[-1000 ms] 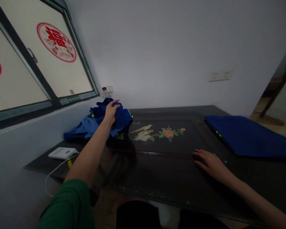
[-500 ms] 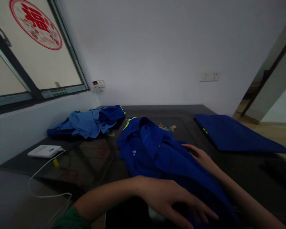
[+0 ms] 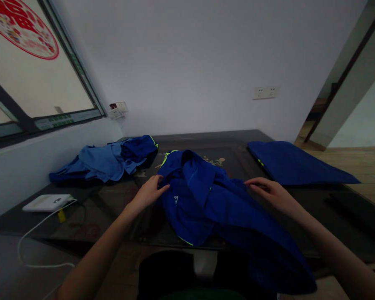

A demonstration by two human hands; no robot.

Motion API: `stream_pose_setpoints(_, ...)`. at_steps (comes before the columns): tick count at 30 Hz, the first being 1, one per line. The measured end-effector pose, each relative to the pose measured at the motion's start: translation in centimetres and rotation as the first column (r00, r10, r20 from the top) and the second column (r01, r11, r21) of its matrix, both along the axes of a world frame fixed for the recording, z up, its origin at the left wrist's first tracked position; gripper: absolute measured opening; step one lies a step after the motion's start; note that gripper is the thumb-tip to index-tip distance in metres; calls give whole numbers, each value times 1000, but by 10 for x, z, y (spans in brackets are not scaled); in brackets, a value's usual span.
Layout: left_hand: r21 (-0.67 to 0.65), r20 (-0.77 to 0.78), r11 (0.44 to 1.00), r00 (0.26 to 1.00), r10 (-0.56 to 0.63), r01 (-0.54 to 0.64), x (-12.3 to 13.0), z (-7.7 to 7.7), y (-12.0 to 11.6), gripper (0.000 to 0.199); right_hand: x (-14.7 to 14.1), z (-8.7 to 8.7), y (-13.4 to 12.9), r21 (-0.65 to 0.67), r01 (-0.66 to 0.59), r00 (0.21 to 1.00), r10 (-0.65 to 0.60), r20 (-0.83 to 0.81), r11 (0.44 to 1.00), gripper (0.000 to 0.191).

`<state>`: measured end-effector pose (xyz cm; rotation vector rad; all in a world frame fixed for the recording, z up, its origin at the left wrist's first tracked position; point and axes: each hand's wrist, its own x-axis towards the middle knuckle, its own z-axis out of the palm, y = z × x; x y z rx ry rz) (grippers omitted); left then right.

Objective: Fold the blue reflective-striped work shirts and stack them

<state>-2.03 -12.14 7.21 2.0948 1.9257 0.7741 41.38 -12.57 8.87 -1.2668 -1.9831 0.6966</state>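
A dark blue sports shirt (image 3: pixel 200 200) with yellow-green trim and a small white logo lies rumpled on the dark table. Its lower right part hangs over the front edge toward me. My left hand (image 3: pixel 148 192) is at the shirt's left edge, thumb apart from the fingers, the thumb tip over the cloth. On the other side, my right hand (image 3: pixel 273 196) has its fingertips drawn together at the shirt's right edge, seemingly pinching the cloth.
Crumpled light and dark blue clothes (image 3: pixel 103 160) lie at the back left. A white device (image 3: pixel 46 203) with a cable sits near the left wall. A flat blue folded garment (image 3: pixel 296 162) is on the right. A double socket (image 3: pixel 265 93) is on the wall.
My left hand has moved from low in front up and left to the shirt's left edge. My right hand stays by the right edge. The view has shifted slightly.
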Motion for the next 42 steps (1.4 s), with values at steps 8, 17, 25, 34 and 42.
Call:
stream_pose_setpoints(8,-94,59,995,998,28,-22,-3,-17,4,18,-49,19,-56,-82,-217,921,232,313,973,50)
stream_pose_setpoints(17,69,446,989,891,86,-130,-42,14,-2,28,-66,13,-70,-203,-266,896,319,308,942,25)
stream_pose_setpoints(25,101,575,979,813,90,-179,-40,27,-17,31,-91,11,-117,-394,-464,781,577,241,793,34)
stream_pose_setpoints(34,-17,727,987,676,121,-159,-35,29,-25,49,-96,37,-50,-75,-374,921,380,82,924,19)
stream_pose_setpoints(42,-90,686,991,715,134,-99,-39,29,-27,49,-140,18,62,181,-159,946,97,308,971,39)
